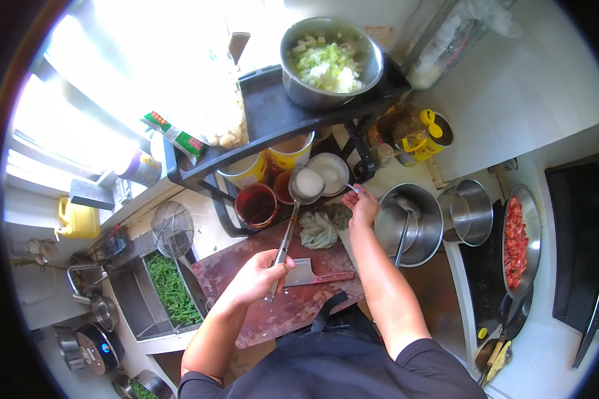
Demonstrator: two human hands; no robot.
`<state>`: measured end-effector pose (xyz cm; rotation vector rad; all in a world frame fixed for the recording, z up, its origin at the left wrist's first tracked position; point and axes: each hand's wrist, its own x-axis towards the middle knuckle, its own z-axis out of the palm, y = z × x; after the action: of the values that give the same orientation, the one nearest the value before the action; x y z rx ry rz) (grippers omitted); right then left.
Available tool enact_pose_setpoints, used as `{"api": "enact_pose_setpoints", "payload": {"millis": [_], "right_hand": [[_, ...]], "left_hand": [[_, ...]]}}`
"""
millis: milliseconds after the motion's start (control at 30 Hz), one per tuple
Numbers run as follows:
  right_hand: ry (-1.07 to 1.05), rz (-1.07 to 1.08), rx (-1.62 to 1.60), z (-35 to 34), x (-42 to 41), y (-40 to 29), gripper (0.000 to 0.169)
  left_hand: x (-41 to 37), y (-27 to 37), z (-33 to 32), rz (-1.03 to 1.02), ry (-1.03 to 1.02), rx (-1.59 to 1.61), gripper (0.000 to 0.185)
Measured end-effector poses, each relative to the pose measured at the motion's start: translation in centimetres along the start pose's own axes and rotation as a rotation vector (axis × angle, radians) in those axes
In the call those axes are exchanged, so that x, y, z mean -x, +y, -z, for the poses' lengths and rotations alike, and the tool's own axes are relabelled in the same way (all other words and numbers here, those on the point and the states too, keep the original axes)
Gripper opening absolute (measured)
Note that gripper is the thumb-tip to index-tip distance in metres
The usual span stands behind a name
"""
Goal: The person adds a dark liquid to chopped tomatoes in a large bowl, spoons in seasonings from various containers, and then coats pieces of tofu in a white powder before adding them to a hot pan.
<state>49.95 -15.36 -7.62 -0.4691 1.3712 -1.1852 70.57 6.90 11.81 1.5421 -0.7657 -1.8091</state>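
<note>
My left hand (260, 275) grips the handle of a long metal ladle (290, 234). White stuff (309, 182) fills its bowl, which is level with the bowl's rim on the shelf. My right hand (363, 205) pinches the thin handle of a small spoon (352, 188); its tip reaches the edge of a white bowl (343, 171) holding a white powder-like substance. Below the ladle, a cleaver (299, 274) with a red handle lies on a stained reddish cutting board (259, 319). A crumpled greyish cloth (318, 230) sits at the board's far edge.
Right of my arm stands a steel pot (432, 239) with a ladle inside. A black rack (264, 104) carries a pot (307, 95) of chopped pale-green vegetables. Green beans (172, 289) fill a sink basin at left; a pan (531, 239) of chopped red food rests right.
</note>
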Motion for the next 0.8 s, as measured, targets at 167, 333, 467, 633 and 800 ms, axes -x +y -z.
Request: {"api": "enact_pose_setpoints", "payload": {"millis": [167,333,467,633,800], "right_hand": [[-0.089,0.096,-0.011,-0.1,4.1,-4.2,0.024],[-0.249,0.426,0.219,0.5,6.6,-4.6,0.025],[-0.357,0.976,0.647,0.7,9.8,-7.3,0.020],[-0.360,1.150,0.650,0.0,10.9,-9.8,0.018],[-0.458,1.154,0.621,-5.9,11.2,-12.3,0.017]], "left_hand": [[-1.3,0.7,-0.7,0.012,-0.001,0.004,0.020],[-3.4,-0.1,-1.0,-0.056,-0.067,0.096,0.017],[-3.0,-0.6,-1.0,-0.090,-0.081,0.142,0.018],[-1.9,-1.0,-0.7,-0.135,-0.093,0.160,0.020],[1.6,-2.9,0.1,-0.173,-0.119,0.222,0.019]]}}
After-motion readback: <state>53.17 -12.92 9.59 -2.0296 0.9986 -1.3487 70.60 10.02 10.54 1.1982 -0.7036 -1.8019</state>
